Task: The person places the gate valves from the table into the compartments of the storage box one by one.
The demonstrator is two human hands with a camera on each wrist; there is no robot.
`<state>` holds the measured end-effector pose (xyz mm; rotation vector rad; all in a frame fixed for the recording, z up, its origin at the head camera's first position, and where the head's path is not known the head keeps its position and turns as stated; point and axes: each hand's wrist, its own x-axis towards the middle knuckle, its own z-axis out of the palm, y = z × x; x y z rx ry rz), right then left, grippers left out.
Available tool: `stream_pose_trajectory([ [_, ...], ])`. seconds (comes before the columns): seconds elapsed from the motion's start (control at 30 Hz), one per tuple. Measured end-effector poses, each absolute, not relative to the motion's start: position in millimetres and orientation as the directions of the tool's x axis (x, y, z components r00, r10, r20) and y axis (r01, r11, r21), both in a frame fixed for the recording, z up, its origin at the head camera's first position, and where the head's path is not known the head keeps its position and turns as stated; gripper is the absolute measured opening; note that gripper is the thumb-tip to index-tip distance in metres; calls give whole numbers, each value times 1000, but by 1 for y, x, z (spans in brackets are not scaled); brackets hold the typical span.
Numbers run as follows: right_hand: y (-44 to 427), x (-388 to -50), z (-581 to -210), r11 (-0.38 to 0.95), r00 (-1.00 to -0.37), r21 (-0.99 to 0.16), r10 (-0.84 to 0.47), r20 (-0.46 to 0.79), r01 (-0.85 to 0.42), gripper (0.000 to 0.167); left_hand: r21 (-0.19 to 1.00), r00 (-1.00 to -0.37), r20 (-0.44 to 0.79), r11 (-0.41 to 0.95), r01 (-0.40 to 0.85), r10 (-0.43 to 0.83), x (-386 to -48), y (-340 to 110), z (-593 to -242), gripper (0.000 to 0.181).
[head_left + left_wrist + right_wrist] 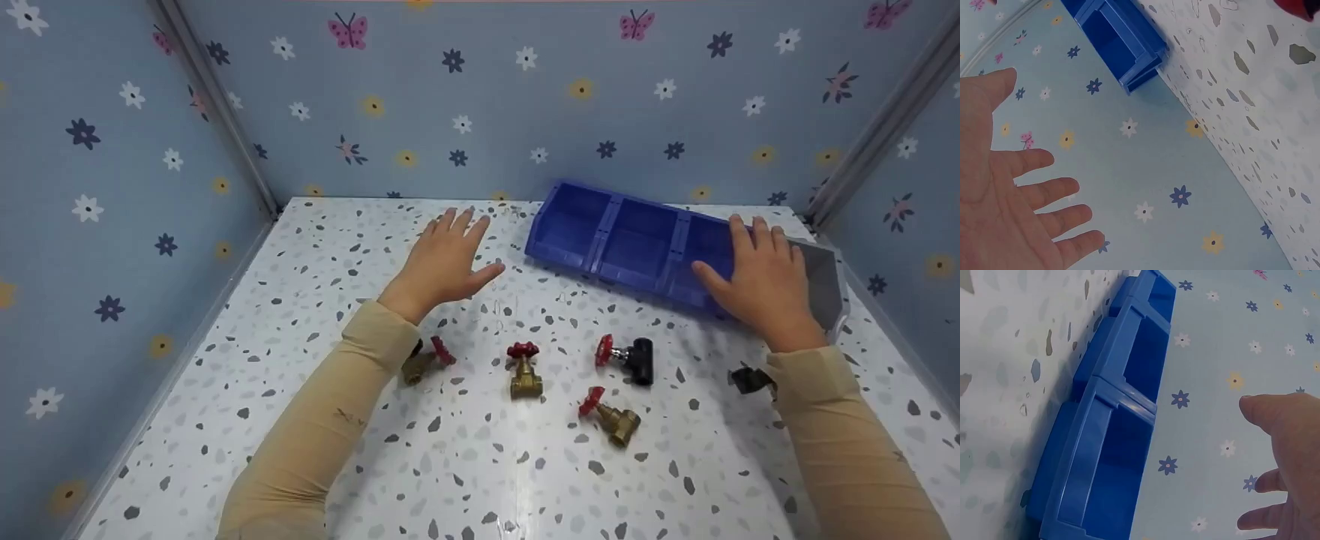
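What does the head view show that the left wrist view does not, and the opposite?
Only the head view shows the grey plastic bin, the brass-coloured metal valve bodies, the black T-shaped valve body and the back of the left hand.

Only the left wrist view shows that hand's palm; a red piece in its corner is too cut off to name.

Both share that hand, blue plastic bins, the white speckled tabletop and the blue flowered wall.
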<state>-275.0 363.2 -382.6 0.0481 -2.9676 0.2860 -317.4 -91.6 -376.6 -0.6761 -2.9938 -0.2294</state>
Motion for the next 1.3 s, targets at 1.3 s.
stream_pose_trajectory([
  [1.3,421,-271,-397,869,-955,-464,265,136,175,91,354,-850,178,773,526,497,-339,-31,-377,68],
])
